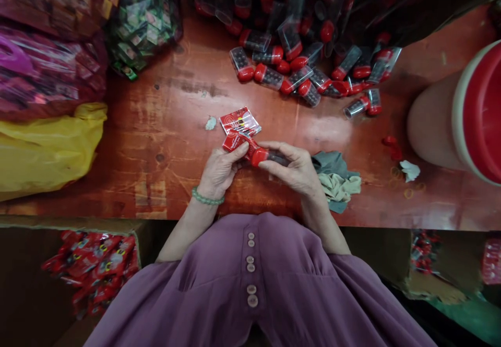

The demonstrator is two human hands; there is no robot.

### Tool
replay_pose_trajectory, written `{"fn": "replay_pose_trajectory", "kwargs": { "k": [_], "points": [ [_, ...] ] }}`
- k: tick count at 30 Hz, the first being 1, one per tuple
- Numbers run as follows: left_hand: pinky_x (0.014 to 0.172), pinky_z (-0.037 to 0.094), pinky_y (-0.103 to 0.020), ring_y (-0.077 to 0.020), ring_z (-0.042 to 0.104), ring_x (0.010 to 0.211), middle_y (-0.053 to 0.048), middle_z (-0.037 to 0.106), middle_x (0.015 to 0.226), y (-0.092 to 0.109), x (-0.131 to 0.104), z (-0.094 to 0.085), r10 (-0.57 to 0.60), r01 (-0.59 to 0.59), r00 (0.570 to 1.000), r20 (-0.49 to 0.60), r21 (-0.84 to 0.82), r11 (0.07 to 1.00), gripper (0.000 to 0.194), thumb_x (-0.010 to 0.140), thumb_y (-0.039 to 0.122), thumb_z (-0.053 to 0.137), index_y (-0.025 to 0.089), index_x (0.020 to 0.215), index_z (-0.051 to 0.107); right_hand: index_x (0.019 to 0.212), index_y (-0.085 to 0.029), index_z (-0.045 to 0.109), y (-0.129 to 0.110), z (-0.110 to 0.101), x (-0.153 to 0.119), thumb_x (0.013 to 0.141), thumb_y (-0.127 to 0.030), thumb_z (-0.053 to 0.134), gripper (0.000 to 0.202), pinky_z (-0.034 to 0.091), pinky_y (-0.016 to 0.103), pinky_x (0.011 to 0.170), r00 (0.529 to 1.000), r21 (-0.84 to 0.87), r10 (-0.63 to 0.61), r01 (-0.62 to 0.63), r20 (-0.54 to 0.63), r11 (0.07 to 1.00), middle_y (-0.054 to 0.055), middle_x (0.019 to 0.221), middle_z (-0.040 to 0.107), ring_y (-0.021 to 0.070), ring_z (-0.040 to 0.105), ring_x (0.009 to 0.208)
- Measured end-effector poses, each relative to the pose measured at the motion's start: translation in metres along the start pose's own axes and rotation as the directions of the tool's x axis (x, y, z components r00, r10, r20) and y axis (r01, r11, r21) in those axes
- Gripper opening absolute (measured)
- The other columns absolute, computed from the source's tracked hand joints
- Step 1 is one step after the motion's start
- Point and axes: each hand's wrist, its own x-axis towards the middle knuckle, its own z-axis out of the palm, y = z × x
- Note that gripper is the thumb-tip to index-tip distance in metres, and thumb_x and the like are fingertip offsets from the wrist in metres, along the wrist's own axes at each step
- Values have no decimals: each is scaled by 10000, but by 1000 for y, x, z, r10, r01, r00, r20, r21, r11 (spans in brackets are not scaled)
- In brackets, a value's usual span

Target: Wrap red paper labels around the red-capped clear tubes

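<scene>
Close to the table's front edge, my left hand (221,172) pinches a red printed packet (234,141) between thumb and fingers. My right hand (293,168) is closed around a clear tube with a red cap (258,157), its dark contents showing through the wall. The capped end points left and meets the packet's right end; whether it is inside the packet I cannot tell. Just beyond my hands a flat red packet (239,121) with a printed picture lies on the table. A crumpled grey-green cloth (337,182) lies beside my right wrist.
Many red-capped tubes (291,73) are heaped at the back. Bags of packets (144,21) and a yellow bag (50,148) line the left. A red-lidded bucket (438,117) stands right, near rubber bands (408,193). Below the table edge, a carton holds red packets (99,263).
</scene>
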Motion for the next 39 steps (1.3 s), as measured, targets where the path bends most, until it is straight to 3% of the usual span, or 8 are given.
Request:
{"fn": "replay_pose_trajectory", "kwargs": {
  "k": [10,13,18,22,26,29,35,39],
  "points": [
    [711,581,-271,-189,750,782,-76,781,853,4,0,0,-64,65,997,42,-32,997,212,749,305,801,153,880,733,945,-241,715,21,1,-1,598,-496,883,462,541,261,592,989,306,30,16,-143,952,-39,727,668,100,571,566],
    [775,584,-298,-208,757,849,-80,784,888,4,0,0,-46,49,998,51,-49,998,232,764,323,791,156,913,729,825,-216,668,27,9,-2,659,-509,843,380,516,252,594,993,311,32,7,-118,950,-48,662,635,98,570,560],
    [825,572,-309,-194,750,858,-57,786,892,3,-1,3,-4,9,999,49,-97,995,230,748,300,804,180,931,731,886,-230,603,28,21,-3,762,-485,779,334,522,256,663,979,200,-21,63,-204,978,-38,786,676,98,604,636],
    [805,557,-292,-175,731,823,-58,781,920,2,-3,7,8,-2,999,52,-109,994,267,680,295,856,160,882,744,938,-249,561,28,24,2,787,-536,736,369,525,249,646,972,355,-34,117,-231,928,-42,799,678,89,607,607],
    [808,519,-264,-145,689,773,-19,768,827,-1,-5,6,146,-145,989,-12,42,989,217,640,272,882,172,796,769,990,-252,583,29,14,7,736,-543,766,428,474,223,534,962,408,38,78,-269,910,-63,721,624,76,557,532],
    [815,494,-258,-146,654,757,-12,758,797,-2,-6,6,236,-249,968,80,289,924,122,696,266,838,184,772,788,874,-233,596,25,0,10,690,-490,818,386,484,241,559,950,279,-5,97,-313,955,-61,711,603,81,538,548],
    [675,424,-248,-125,547,673,1,659,714,-3,-8,6,236,-399,905,355,513,760,133,779,252,749,184,666,726,802,-211,581,0,-21,13,749,-342,811,270,516,321,858,988,-26,-149,148,-47,989,15,999,698,158,642,936],
    [509,275,-242,-83,356,526,44,453,537,-5,-7,4,122,-396,883,453,581,711,348,782,362,734,168,539,576,790,-192,569,-17,-25,16,802,-291,752,209,489,330,888,945,-91,-233,259,228,962,54,1086,687,193,633,1033]
  ]
}}
